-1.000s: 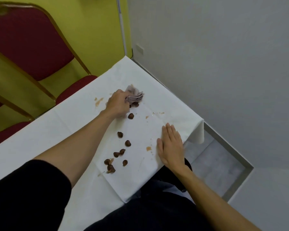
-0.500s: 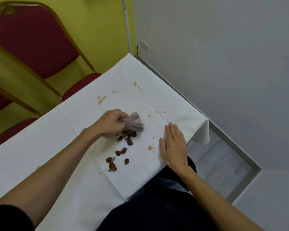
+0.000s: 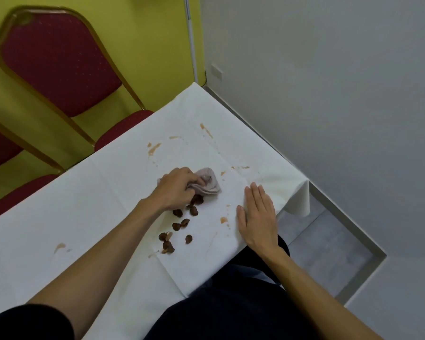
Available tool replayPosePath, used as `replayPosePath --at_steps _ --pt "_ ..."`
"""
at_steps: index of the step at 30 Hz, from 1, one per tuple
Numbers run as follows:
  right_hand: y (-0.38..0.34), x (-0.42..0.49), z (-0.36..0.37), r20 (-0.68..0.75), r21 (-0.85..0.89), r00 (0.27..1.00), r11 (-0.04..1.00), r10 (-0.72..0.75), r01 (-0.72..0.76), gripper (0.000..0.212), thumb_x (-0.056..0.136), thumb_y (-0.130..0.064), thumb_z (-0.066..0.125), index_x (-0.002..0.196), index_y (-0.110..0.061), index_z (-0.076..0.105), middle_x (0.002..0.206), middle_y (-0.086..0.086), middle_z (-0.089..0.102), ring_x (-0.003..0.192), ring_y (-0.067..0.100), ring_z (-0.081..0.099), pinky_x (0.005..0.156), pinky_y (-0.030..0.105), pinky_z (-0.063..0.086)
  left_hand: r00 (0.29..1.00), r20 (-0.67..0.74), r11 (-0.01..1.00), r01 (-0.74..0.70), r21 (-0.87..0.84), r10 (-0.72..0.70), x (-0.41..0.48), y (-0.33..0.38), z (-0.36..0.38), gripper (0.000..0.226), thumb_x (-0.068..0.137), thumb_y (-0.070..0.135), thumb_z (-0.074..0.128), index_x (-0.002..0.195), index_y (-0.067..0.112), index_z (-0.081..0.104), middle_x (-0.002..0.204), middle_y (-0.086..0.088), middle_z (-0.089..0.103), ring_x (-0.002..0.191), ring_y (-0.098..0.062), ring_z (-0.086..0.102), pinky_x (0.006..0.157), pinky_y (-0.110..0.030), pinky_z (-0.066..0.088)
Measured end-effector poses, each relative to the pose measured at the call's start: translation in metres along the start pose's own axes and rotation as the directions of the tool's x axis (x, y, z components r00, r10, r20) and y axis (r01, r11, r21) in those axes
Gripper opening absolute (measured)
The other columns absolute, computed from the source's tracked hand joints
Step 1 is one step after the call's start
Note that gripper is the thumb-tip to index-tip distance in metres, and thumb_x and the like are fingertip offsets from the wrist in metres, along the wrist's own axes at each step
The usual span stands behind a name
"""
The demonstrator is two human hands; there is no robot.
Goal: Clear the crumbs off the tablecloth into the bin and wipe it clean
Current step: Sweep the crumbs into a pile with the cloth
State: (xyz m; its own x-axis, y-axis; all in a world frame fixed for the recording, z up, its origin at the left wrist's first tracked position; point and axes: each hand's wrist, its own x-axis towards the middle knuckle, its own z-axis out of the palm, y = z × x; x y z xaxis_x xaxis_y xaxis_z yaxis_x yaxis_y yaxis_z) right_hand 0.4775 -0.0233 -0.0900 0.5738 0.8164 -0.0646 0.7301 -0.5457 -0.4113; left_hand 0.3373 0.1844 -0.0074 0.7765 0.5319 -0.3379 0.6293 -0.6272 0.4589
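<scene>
Soft even indoor light, faint shadows, wide-angle bending at edges — slightly soft focus

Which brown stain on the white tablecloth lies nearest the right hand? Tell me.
The small brown stain just beside the right hand's thumb; all others lie farther away.

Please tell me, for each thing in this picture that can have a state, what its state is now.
left hand: grips the cloth.
cloth: bunched up, lying on the tablecloth beside the nearest crumbs.
crumbs: loose and scattered, not yet cleared.
tablecloth: spread flat, marked with brownish stains.
right hand: flat, palm down on the tablecloth.
chair: upright, nobody on it.
</scene>
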Motion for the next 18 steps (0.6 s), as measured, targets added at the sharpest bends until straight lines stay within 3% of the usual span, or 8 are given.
replayPosePath --at_steps 4,8,10,13,15,18 --pt "-0.001 -0.001 0.002 -0.026 0.0 1.0 1.0 0.012 -0.012 0.058 0.102 -0.029 0.046 0.154 -0.007 0.03 0.163 0.008 0.022 0.153 0.021 0.014 0.125 0.04 0.012 0.998 0.053 0.984 0.045 -0.174 -0.037 -0.032 -0.008 0.004 0.045 0.081 0.007 0.049 0.099 0.042 0.07 0.097 0.011 0.061 0.094 -0.013 0.058 0.079 -0.032 0.05" --pt "-0.006 -0.002 0.006 -0.033 -0.004 0.999 1.0 0.004 -0.004 0.058 0.102 -0.028 0.047 0.153 -0.006 0.031 0.163 0.009 0.023 0.152 0.022 0.015 0.125 0.04 0.011 0.979 -0.126 0.94 0.111 -0.321 -0.158 -0.049 -0.021 -0.005 0.041 0.082 0.016 0.052 0.092 0.053 0.065 0.097 0.019 0.063 0.091 0.008 0.055 0.069 -0.012 0.04" --pt "-0.004 -0.002 0.005 -0.041 -0.007 0.999 1.0 0.018 -0.019 0.058 0.102 -0.028 0.044 0.153 -0.005 0.03 0.163 0.01 0.022 0.152 0.023 0.015 0.125 0.042 0.012 0.961 -0.205 0.939 0.109 -0.327 -0.183 -0.045 -0.023 -0.01 0.039 0.08 0.02 0.053 0.098 0.052 0.067 0.095 0.022 0.06 0.09 0.012 0.053 0.066 -0.008 0.036" --pt "-0.004 -0.002 0.005 -0.033 -0.016 0.999 1.0 0.017 -0.018 0.057 0.103 -0.029 0.041 0.154 -0.006 0.028 0.163 0.01 0.021 0.153 0.023 0.014 0.125 0.042 0.012 0.95 -0.246 0.958 0.125 -0.259 -0.19 -0.041 -0.029 -0.011 0.034 0.081 0.018 0.057 0.105 0.038 0.07 0.091 0.016 0.059 0.085 -0.001 0.057 0.065 -0.018 0.042" --pt "-0.004 -0.001 0.004 -0.024 -0.011 1.0 1.0 0.018 -0.018 0.058 0.103 -0.029 0.042 0.154 -0.006 0.027 0.164 0.009 0.02 0.153 0.023 0.013 0.125 0.041 0.011 0.961 -0.182 0.966 0.174 -0.191 -0.209 -0.041 -0.034 -0.004 0.029 0.081 0.012 0.058 0.101 0.027 0.072 0.085 0.006 0.059 0.082 -0.015 0.059 0.065 -0.028 0.046" --pt "-0.005 0.0 0.002 -0.017 -0.004 1.0 1.0 0.018 -0.018 0.059 0.103 -0.029 0.043 0.154 -0.006 0.027 0.164 0.009 0.019 0.153 0.021 0.012 0.125 0.04 0.009 0.976 -0.085 0.973 0.191 -0.131 -0.203 -0.048 -0.034 0.011 0.042 0.079 0.009 0.056 0.113 0.031 0.071 0.091 0.003 0.056 0.087 -0.018 0.055 0.072 -0.031 0.048"
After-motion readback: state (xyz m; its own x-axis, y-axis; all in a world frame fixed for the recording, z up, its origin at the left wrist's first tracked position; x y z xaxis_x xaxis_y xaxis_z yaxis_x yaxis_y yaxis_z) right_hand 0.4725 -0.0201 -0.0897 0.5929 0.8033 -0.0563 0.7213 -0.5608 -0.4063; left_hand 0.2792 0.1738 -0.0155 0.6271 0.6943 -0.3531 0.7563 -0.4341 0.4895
